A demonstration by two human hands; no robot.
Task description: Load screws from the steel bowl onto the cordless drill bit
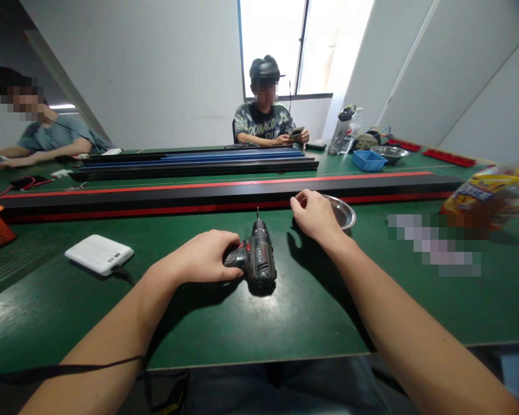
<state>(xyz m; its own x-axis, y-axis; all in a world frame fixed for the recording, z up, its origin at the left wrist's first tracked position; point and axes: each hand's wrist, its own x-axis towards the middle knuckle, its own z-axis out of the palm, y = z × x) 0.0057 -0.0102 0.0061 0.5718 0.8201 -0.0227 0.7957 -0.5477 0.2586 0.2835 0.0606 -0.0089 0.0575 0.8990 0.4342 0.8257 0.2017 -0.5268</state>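
Left hand [210, 256] grips the drill [260, 262] by its handle at mid-frame; the right hand [315, 214], fingers curled close together, is by the metal bowl [350, 215] right of centre, and whether it pinches anything I cannot tell. The drill's body sits just right of the left hand, the nearer one, its long axis running up the frame, bit towards the black and red bar [225, 195]. Bare counter [303, 323] spreads below it to the front edge
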